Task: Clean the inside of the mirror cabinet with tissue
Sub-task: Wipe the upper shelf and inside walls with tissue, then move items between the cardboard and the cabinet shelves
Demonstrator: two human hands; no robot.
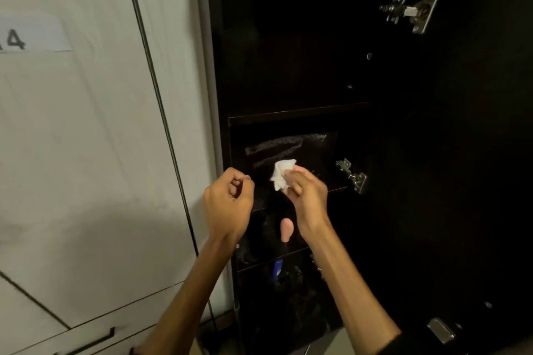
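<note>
holding the crumpled white tissue (282,173) pinched in my right hand (305,193), up against the dark back panel of the mirror cabinet (288,66), just under the shelf (297,114). my left hand (229,202) hangs beside it at the cabinet's left edge, fingers curled on nothing. a pink object (286,230) sits on the shelf below, between my wrists, and a metal hinge (352,175) gleams to the right.
</note>
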